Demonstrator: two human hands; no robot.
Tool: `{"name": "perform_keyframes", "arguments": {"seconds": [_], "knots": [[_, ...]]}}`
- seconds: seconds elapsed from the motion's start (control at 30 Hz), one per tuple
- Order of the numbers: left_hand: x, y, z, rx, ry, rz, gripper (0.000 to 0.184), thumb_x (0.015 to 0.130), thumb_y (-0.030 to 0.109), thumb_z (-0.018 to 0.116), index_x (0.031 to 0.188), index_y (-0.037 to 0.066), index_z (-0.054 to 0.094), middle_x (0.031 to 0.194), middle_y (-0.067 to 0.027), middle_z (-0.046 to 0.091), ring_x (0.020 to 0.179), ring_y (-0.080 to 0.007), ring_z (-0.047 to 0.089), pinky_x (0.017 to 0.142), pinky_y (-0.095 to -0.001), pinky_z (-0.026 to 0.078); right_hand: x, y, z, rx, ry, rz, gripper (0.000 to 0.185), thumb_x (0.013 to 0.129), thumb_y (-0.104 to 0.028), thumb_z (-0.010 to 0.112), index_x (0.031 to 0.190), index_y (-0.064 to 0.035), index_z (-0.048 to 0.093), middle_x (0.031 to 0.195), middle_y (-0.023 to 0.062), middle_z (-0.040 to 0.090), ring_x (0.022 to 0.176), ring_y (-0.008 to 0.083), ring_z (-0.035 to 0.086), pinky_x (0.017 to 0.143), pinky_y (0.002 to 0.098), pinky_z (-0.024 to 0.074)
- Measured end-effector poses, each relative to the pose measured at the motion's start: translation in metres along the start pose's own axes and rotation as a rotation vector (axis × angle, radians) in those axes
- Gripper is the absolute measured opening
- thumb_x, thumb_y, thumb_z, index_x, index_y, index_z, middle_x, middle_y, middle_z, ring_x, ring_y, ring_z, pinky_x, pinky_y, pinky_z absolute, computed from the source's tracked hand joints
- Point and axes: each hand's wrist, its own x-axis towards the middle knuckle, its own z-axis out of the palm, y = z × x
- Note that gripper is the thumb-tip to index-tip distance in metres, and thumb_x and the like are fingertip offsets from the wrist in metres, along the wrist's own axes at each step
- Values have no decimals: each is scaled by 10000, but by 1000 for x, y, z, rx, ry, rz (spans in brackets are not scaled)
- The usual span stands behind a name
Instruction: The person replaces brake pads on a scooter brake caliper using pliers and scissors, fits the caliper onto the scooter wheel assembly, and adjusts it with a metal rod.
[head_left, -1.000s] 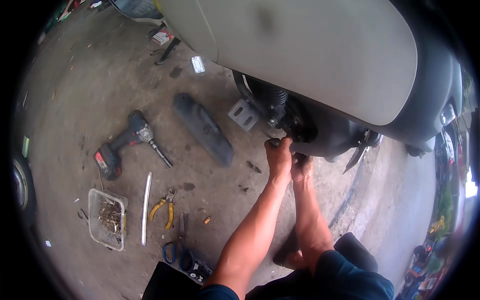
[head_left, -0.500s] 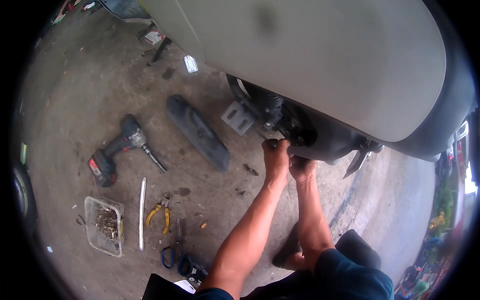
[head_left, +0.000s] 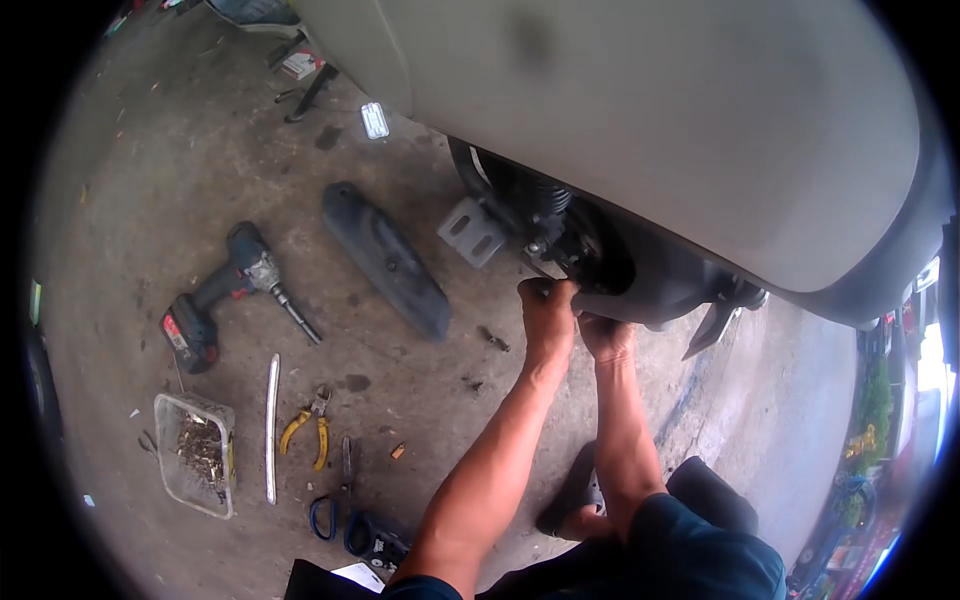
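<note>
My left hand is closed at the underside of a motor scooter, next to the wheel and a coil spring. A thin dark rod-like piece shows just above its fingers; whether the hand grips it, I cannot tell. Right beside it, my right hand has its fingers curled up under the dark lower cover. Its fingertips and whatever they hold are hidden. The scooter's large beige body panel spreads above both hands. A grey slotted bracket juts out to the left.
On the concrete floor lie a dark elongated cover, a cordless impact driver, yellow-handled pliers, a metal strip and blue-handled scissors. A clear plastic tub holds small metal parts. A kickstand stands upper left.
The view has shifted slightly, so the floor items sit a little further left. Both hands stay at the same place under the scooter, with no clear change in grip.
</note>
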Motion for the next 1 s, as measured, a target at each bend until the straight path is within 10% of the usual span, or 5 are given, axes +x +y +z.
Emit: {"name": "perform_keyframes", "arguments": {"seconds": [0.13,0.3,0.87,1.0], "knots": [[5,3,-10,-41,-106,-139,361,821,155,604,1087,-45,462,993,-131,539,849,-171,546,688,-294,446,5,9,-5,70,-10,-7,517,872,-357,699,1280,-73,560,1225,87,623,1007,231,622,840,374,537],[-3,14,1,-39,-38,-52,177,824,185,570,848,26,644,687,-24,612,529,-87,552,395,-233,356,7,10,-5,81,-73,28,498,896,-369,659,1283,-72,559,1220,95,629,1012,232,624,844,371,539],[-1,13,0,22,-58,-80,221,840,231,558,859,33,653,697,-18,628,556,-82,555,423,-233,366,4,-1,-5,78,-13,116,422,879,-314,688,1201,-56,595,1016,78,662,858,190,625,755,313,548],[-3,30,-7,-71,-174,-262,507,820,122,610,1208,-66,343,1063,-178,515,840,-188,592,636,-290,523,4,1,-1,143,-55,131,429,882,-326,681,1210,-63,594,1082,91,663,880,195,631,758,318,548]]}}
